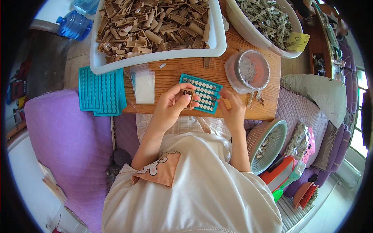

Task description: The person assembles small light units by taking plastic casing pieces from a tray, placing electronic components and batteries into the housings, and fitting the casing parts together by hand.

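Observation:
My left hand [173, 101] is closed around a small brown plastic casing [189, 98], its hollow side with a dark inside turned up and my thumb on it. Behind it lies a teal tray [211, 111] with rows of small round white and silvery pieces [204, 90]. My right hand [233, 110] is at that tray's right edge. Its thumb and fingers are bent but apart, and nothing shows between them. Many similar brown casings [153, 37] fill a white bin [155, 58] at the back of the wooden table [171, 64].
Stacked teal trays [101, 91] and clear plastic bags [144, 87] lie to the left. At right stands a bag-lined tub [247, 72] with small pale pieces; behind it, a basin [248, 29] holds tangled greyish-green parts. A green-grey colander [268, 145] sits below the table's right edge.

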Demonstrator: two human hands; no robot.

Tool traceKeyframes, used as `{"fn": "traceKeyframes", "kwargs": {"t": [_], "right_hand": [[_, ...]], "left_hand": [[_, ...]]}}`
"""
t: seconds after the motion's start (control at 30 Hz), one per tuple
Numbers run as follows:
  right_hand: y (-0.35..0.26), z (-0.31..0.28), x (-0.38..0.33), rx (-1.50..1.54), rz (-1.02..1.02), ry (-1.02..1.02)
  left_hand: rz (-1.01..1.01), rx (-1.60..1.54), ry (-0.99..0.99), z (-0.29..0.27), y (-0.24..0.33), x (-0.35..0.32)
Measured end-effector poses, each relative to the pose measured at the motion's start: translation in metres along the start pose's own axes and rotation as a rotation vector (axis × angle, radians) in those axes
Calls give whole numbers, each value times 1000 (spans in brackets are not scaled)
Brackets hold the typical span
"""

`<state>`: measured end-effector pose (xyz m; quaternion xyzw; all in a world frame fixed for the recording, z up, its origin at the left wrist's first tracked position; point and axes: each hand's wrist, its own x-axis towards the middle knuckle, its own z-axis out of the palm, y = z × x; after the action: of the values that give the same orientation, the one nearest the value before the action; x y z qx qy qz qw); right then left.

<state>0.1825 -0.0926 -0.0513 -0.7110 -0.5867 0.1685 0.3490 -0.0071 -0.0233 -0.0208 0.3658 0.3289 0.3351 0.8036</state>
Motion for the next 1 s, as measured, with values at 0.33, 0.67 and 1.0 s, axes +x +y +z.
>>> {"fn": "traceKeyframes", "kwargs": {"t": [0.33,0.67,1.0], "right_hand": [[1,12,0,54,-13,56],[-56,11,-6,206,-319,258],[-45,3,0,284,-271,-3]], "left_hand": [[-112,36,-79,2,-3,0],[-76,208,-76,17,-7,-8],[-83,176,-69,8,-6,-8]]}}
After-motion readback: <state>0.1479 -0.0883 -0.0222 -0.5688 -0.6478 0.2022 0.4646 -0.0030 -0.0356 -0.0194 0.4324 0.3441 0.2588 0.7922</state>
